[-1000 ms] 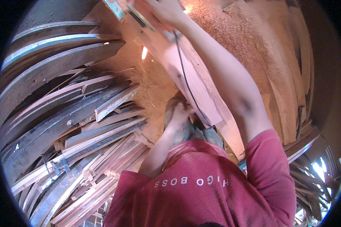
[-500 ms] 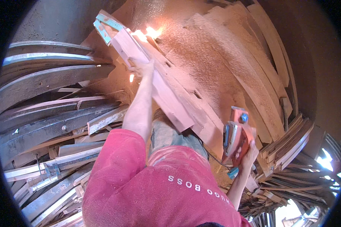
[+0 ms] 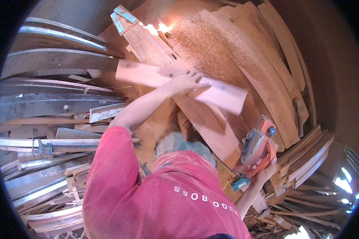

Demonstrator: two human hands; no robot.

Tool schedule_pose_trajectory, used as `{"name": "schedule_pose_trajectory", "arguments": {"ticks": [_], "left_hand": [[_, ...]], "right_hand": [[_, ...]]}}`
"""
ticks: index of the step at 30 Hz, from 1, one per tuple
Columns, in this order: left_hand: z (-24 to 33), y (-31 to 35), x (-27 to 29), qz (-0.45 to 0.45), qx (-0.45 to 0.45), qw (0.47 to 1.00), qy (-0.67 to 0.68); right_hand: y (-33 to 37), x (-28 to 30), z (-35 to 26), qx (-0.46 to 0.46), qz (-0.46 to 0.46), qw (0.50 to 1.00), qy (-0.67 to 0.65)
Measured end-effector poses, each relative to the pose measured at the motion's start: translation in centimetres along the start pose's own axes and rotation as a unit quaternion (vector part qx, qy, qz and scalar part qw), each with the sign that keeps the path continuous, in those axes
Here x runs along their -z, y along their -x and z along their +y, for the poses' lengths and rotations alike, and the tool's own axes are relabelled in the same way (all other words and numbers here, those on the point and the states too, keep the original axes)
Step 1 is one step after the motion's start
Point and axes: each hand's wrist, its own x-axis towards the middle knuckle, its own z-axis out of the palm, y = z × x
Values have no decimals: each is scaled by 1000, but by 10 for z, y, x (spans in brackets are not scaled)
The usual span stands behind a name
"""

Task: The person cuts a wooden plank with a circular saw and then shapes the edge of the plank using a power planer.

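Note:
Blurred by motion, my left hand (image 3: 187,83) grips a short, smooth, pale wooden board (image 3: 223,95) near its middle, with the fingers over its far edge. The board lies crosswise above a long wooden beam (image 3: 203,123); whether the two touch I cannot tell. Light blue strips (image 3: 123,19) are fixed to the beam's far end. On the right, my right hand (image 3: 265,169) is wrapped round the handle of an orange-red electric planer (image 3: 259,145) with a blue knob. The planer is tilted beside the beam's near end, apart from the board.
Sawdust (image 3: 211,51) covers the ground beyond the beam. Long curved planks (image 3: 255,75) lie at the far right. Stacked timber (image 3: 48,103) crowds the left side, and more boards (image 3: 303,159) are piled at the right. Bright light patches (image 3: 157,29) fall near the beam's far end.
The short board has turned from lying along the beam to lying across it, moving right and nearer with my left hand. My right hand and the planer have shifted slightly right.

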Motion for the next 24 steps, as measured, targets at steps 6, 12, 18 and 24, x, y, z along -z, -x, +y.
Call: {"name": "schedule_pose_trajectory", "arguments": {"ticks": [6,12,18,24], "left_hand": [[-63,43,-116,57,-151,962,-221],[-101,102,-103,-11,-48,962,-268],[37,127,-108,366,562,724,164],[182,86,-175,341,469,143,802]], "right_hand": [[-8,23,8,-16,-15,1000,5],[-22,29,13,-8,-45,999,30],[-41,42,14,44,-89,993,56],[-39,37,3,80,-146,982,90]]}}
